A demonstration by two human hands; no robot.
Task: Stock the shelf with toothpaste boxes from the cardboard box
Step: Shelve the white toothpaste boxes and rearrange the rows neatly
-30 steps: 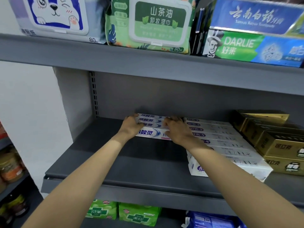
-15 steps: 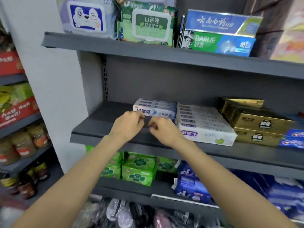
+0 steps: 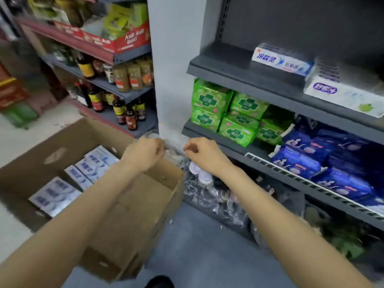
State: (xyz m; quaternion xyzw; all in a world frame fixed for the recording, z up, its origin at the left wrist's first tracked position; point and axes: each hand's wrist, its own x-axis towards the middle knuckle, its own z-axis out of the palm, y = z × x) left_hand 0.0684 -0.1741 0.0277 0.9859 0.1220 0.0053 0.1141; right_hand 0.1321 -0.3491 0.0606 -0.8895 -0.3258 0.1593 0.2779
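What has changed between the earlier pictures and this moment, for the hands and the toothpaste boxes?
Both hands let go of the toothpaste boxes on the shelf and came down and back. The left hand is now above the cardboard box, the right hand beside it, both with nothing in them and fingers loosely curled. The view turned down and left. The placed boxes stay stacked on the shelf beside the white boxes.

Both bare forearms reach forward and down from the lower edge of the view, converging toward the middle. Left hand (image 3: 143, 153) back up, fingers loosely curled under, holding nothing visible. Right hand (image 3: 200, 153) level with it, close but apart, fingers curled inward, thumb near the fingertips, nothing seen in it. Motion blur on both
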